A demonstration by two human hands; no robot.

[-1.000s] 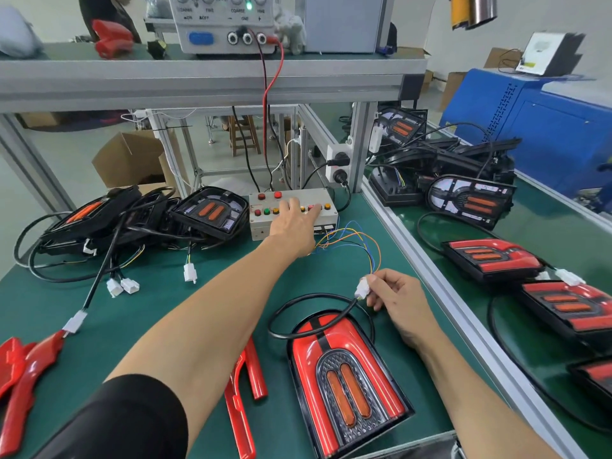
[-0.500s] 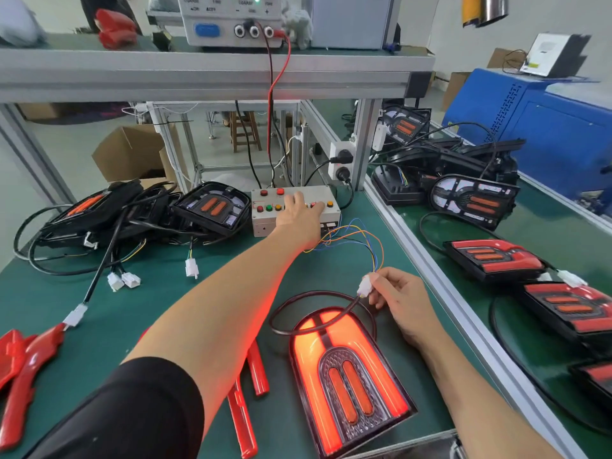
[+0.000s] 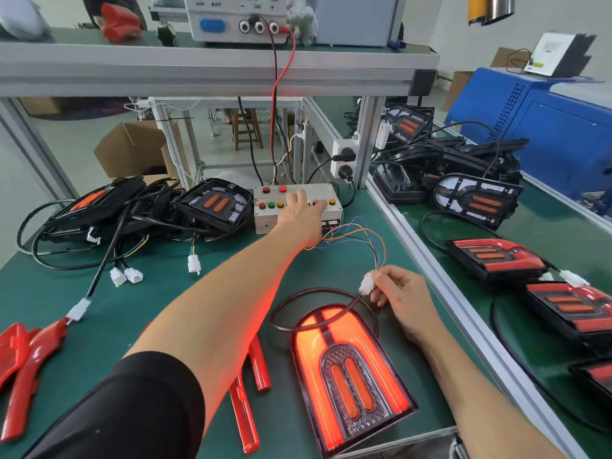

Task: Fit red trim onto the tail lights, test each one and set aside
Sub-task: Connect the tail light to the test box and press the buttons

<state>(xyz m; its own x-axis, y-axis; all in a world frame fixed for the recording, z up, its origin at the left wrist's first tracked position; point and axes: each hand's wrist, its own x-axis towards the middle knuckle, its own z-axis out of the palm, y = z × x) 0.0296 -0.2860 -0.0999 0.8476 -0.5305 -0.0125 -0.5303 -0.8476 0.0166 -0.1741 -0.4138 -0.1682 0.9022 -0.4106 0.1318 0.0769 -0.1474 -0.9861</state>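
Tail light [image 3: 351,376]: we see it lit red on the green bench, nearer us than the button box [image 3: 298,207].
Left hand [image 3: 303,215]: fingers straight, pressing on the box.
Right hand [image 3: 402,299]: pinching the white connector [image 3: 367,284], right of the light.
Red trim [image 3: 248,402]: left of the light.

Tail light [image 3: 347,376] glows red-orange, grey mesh centre; green mat [image 3: 49,293]; beige button box [image 3: 265,220].

Bright, sharp; edges perhaps fisheye-bent.
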